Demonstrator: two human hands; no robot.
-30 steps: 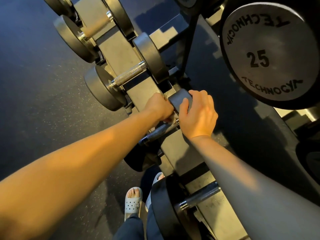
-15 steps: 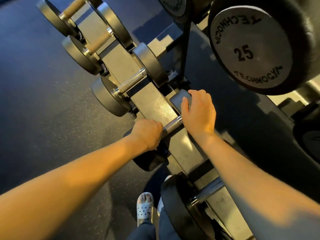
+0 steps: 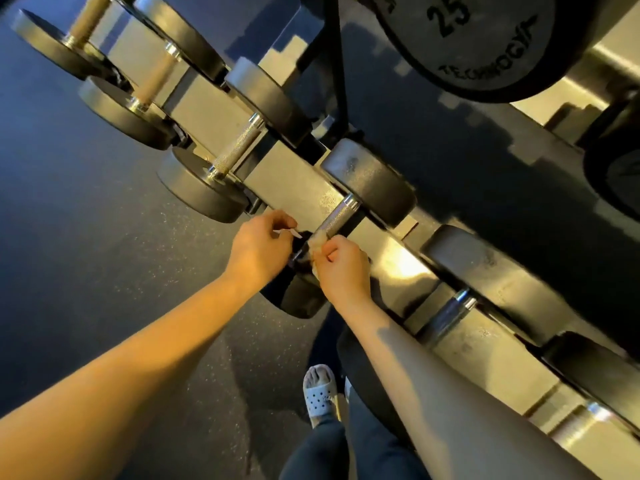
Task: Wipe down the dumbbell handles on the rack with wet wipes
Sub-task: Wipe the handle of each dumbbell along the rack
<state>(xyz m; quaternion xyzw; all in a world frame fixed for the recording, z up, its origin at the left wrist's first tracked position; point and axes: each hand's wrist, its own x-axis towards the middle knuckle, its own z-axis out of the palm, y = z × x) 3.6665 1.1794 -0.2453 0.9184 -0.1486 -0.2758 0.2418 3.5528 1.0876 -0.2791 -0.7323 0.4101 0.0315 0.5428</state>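
Note:
A dumbbell with a knurled steel handle (image 3: 337, 218) lies across the low rack (image 3: 291, 188) in the middle of the view. My left hand (image 3: 259, 247) and my right hand (image 3: 341, 268) meet just below that handle's near end. Between them is a pale crumpled wet wipe (image 3: 317, 242); my right hand pinches its lower part and my left hand pinches a thin white edge of it. The wipe touches the handle's near end. The dumbbell's near head (image 3: 298, 296) is partly hidden under both hands.
More dumbbells line the rack: one (image 3: 239, 150) up-left, another with a handle (image 3: 450, 311) to the lower right. A large "25" dumbbell (image 3: 464, 39) sits on the upper tier. Dark rubber floor (image 3: 86, 237) lies left; my sandalled foot (image 3: 320, 393) stands below.
My right hand came off the far dumbbell head and moved down to the wipe. My left hand stopped gripping the handle and now pinches the wipe's edge. The camera moved closer.

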